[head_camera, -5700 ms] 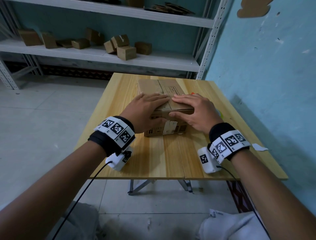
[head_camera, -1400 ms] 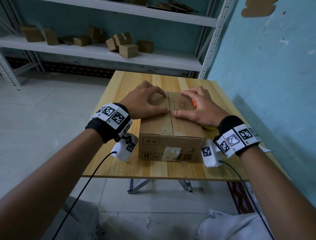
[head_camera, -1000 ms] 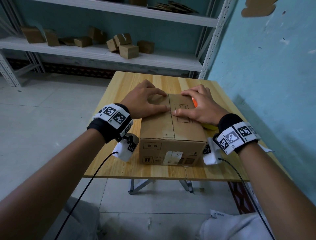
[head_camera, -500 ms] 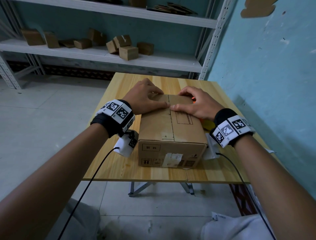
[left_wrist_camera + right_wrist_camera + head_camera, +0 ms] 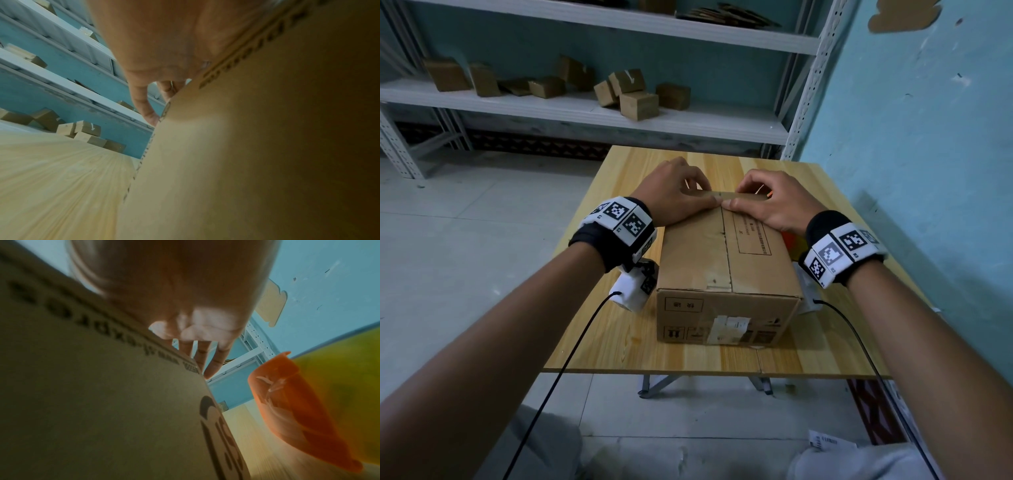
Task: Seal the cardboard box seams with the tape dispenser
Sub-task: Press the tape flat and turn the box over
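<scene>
A brown cardboard box (image 5: 726,263) stands on the wooden table (image 5: 619,329), its flaps down and the centre seam running away from me. My left hand (image 5: 685,197) and right hand (image 5: 760,200) grip the box's far top edge on either side of the seam. Both thumbs lie on top and the fingers curl over the far side. In the left wrist view the fingers (image 5: 144,104) hang past the box (image 5: 257,154) edge. The orange and yellow tape dispenser (image 5: 304,410) lies on the table right of the box (image 5: 92,402), mostly hidden behind my right wrist (image 5: 791,241).
White metal shelving (image 5: 585,109) with several small cardboard boxes (image 5: 637,102) stands behind the table. A blue wall (image 5: 928,171) runs close along the table's right side. The near table edge (image 5: 715,370) is just below the box. Cables trail from both wrists.
Over the last second both hands have slid from the middle of the box top to its far edge, and the fingers now curl over it. Since 5.7 s ago the box has come nearer.
</scene>
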Tool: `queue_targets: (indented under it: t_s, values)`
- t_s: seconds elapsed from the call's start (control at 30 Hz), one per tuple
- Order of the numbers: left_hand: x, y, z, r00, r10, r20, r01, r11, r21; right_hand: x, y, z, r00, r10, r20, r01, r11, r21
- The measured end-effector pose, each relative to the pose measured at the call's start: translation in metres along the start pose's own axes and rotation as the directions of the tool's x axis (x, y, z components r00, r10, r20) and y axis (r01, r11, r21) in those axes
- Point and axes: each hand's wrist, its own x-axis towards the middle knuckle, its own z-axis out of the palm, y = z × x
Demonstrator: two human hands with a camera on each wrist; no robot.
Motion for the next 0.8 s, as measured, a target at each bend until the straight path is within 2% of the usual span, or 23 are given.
queue_targets:
  t_s: [0.27, 0.37, 0.53, 0.8]
  values:
    - [0.0, -0.006, 0.002, 0.998, -0.015, 0.063, 0.029, 0.972, -0.233, 0.004, 0.005, 0.004, 1.0, -0.014, -0.021, 0.016, 0.995, 0.098]
    - [-0.001, -0.005, 0.002, 0.994, 0.03, 0.104, -0.005, 0.971, -0.237, 0.002, 0.007, 0.005, 0.999, -0.038, 0.038, 0.032, 0.987, 0.156]
    - [-0.001, -0.006, 0.002, 0.993, 0.077, 0.094, -0.05, 0.965, -0.259, 0.002, 0.006, 0.005, 0.994, -0.104, 0.014, 0.1, 0.982, 0.163]
    - [-0.001, -0.011, 0.007, 0.996, -0.004, 0.085, 0.025, 0.967, -0.254, 0.003, 0.009, 0.009, 0.999, -0.048, 0.011, 0.046, 0.985, 0.167]
